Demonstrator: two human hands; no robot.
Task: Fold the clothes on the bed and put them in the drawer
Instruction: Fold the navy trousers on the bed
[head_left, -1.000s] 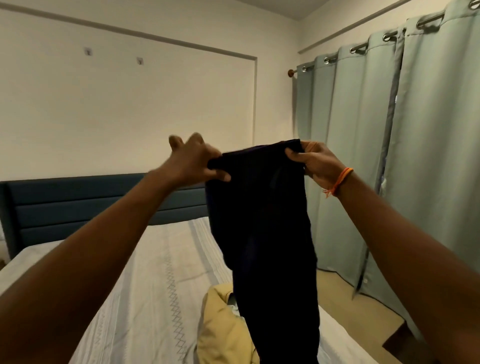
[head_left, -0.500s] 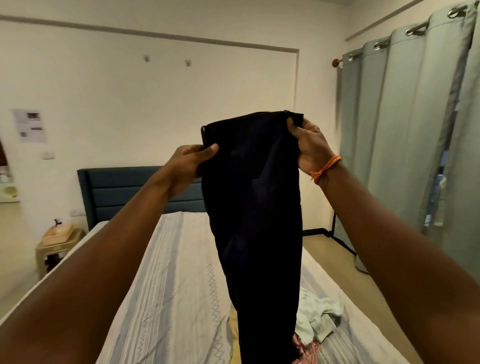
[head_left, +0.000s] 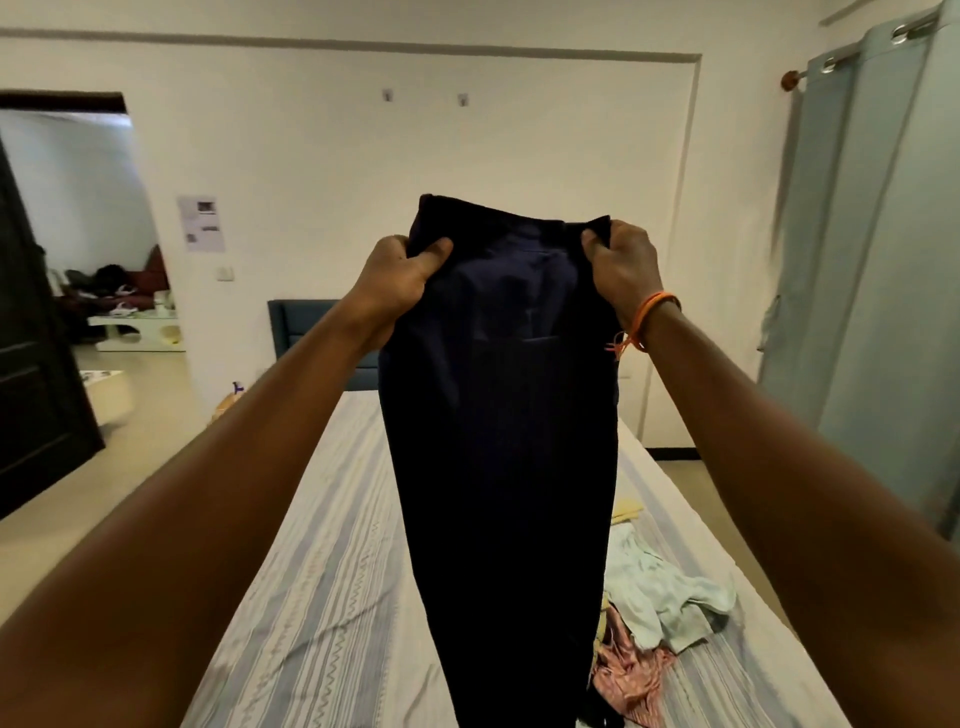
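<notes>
Trousers (head_left: 498, 415): dark navy, hanging lengthwise | left hand (head_left: 400, 278), right hand (head_left: 621, 265): each grip clenches waistband

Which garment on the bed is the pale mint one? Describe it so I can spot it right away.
Start at the striped bed, then look right of the dark trousers hanging from both hands. The pale mint garment lies crumpled there, lighter and larger than the pink striped cloth just before it.

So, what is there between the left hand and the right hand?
In the head view, the top edge of the dark trousers spans between the left hand and the right hand; both grip it.
</notes>
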